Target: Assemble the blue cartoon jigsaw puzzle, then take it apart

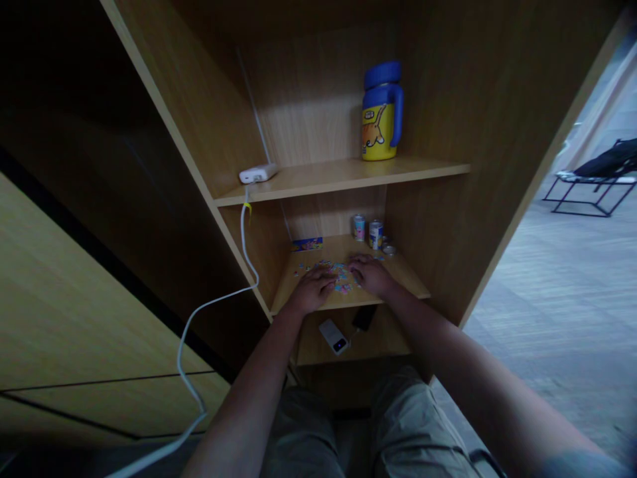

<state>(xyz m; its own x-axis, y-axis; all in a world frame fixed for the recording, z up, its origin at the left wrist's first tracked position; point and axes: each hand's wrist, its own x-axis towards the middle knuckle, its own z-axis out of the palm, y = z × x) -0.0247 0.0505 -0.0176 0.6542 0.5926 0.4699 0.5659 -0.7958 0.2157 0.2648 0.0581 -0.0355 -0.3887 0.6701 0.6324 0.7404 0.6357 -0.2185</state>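
Small colourful pieces that look like jigsaw pieces (pixel 343 289) lie scattered on the lower shelf. From the left, my left hand (pixel 316 287) rests among them, its fingers curled inward near the pile. Across from it, my right hand (pixel 368 273) bends its fingers down at the pile's right side. Both hands look closed, but their fingertips are too small and dim to show what is in them. Behind the pieces, a blue printed card (pixel 307 244) leans at the back left. Two printed cans (pixel 359 228) (pixel 375 235) stand at the back right.
Round metal lids (pixel 389 249) lie beside the cans. Above, the middle shelf (pixel 318 177) carries a blue and yellow jug (pixel 381 113) and a white power adapter (pixel 257 173) with a dangling cable (pixel 219 299). Below are a white power bank (pixel 333 336) and a dark phone (pixel 364 317).
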